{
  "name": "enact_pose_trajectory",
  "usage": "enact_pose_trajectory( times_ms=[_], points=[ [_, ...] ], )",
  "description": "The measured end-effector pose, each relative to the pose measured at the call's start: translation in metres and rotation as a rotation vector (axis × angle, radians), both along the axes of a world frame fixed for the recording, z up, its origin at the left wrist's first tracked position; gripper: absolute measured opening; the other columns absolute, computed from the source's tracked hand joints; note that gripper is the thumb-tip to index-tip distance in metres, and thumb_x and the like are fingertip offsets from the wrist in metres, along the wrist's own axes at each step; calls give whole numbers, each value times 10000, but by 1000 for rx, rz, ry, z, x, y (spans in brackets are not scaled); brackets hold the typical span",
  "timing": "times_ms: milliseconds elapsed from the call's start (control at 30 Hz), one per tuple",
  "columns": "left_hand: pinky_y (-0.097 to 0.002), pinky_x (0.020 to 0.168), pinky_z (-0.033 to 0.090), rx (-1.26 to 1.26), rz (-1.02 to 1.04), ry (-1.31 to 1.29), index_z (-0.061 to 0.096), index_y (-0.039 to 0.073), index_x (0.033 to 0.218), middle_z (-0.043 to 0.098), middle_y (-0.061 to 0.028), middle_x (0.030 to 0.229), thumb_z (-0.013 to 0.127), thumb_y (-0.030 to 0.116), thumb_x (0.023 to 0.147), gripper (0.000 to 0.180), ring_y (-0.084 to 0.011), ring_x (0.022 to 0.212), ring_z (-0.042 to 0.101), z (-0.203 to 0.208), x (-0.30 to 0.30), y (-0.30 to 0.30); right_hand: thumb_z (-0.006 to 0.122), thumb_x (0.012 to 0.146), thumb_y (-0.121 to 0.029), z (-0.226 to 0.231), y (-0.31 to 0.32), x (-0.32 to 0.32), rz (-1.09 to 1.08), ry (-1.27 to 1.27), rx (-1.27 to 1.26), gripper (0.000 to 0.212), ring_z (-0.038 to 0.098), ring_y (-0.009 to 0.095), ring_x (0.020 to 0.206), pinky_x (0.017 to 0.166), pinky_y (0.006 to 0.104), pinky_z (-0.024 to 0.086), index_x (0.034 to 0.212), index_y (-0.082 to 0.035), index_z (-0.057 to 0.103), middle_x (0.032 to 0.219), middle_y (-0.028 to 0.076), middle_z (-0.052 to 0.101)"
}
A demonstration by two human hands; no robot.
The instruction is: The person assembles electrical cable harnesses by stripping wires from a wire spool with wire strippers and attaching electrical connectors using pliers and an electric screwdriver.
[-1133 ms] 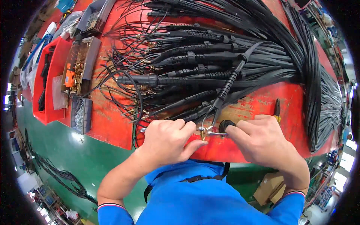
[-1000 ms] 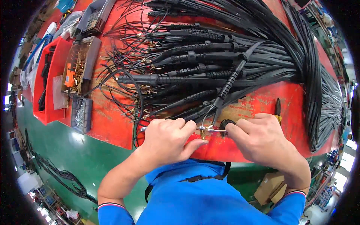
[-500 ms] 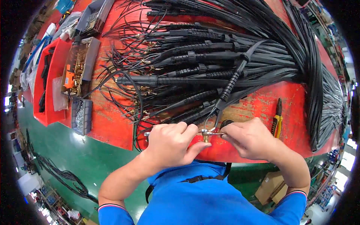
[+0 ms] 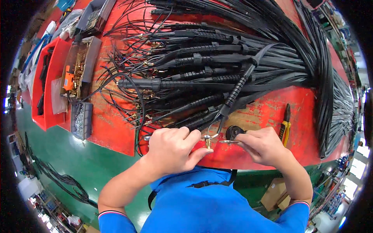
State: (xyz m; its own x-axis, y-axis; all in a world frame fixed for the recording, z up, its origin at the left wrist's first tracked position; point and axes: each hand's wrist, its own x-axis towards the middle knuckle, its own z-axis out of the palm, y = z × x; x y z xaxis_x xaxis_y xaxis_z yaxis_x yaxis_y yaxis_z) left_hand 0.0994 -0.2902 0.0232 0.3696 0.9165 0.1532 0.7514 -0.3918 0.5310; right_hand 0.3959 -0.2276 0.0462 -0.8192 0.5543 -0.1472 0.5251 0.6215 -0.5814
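My left hand (image 4: 173, 149) is closed round a silver wrench (image 4: 211, 136); its other end sticks out past the fist. At the jaw end sits a small brass fitting (image 4: 208, 143), with my left thumb against its lower part. A thin cable runs from this fitting up to a black cable (image 4: 236, 91) with a ribbed sleeve. My right hand (image 4: 262, 144) pinches a second slim silver tool, apparently a wrench (image 4: 230, 141), its tip just right of the fitting and apart from it. Fingers hide most of both tools.
A black round object (image 4: 234, 132) lies beyond my right hand, and yellow-handled pliers (image 4: 285, 130) lie to its right. Bundled black cables (image 4: 202, 60) cover much of the red table (image 4: 112, 134). At left stand a red bin (image 4: 50, 99), a box of brass parts (image 4: 90, 64) and a grey tray (image 4: 81, 130).
The slim tool in my right hand has come away to the right from the brass fitting, leaving a gap. My left hand has shifted slightly left with its wrench. More of the black round object shows.
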Motion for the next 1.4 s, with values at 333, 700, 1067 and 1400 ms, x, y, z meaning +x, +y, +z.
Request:
enact_pose_trajectory(
  times_ms=[333,700,1067,1400],
  points=[
    [-379,452,435,-7,-27,36,661,105,849,550,-48,632,795,499,824,417,-248,521,608,5,0,2,695,779,-155,69,15,-50,134,-265,129,209,700,273,648,490,419,529,956,-62,631,773,68,646],
    [-390,458,450,6,-26,95,633,123,814,551,-46,636,774,512,845,415,-242,528,617,8,1,1,628,846,-154,84,19,-82,256,-489,154,161,734,282,638,519,410,561,908,-16,683,774,140,725],
    [-370,451,440,76,-32,28,635,118,773,529,-35,610,769,521,842,430,-228,503,587,-10,7,-2,624,867,-174,57,14,-71,195,-451,145,138,727,287,617,521,426,556,822,-51,667,734,117,714],
    [-343,480,436,86,0,72,621,110,769,543,-39,654,745,477,869,400,-202,529,594,-14,11,-8,746,882,-218,25,-4,-56,65,-171,353,286,593,228,474,417,386,442,701,-109,554,584,30,539]
  ],
)
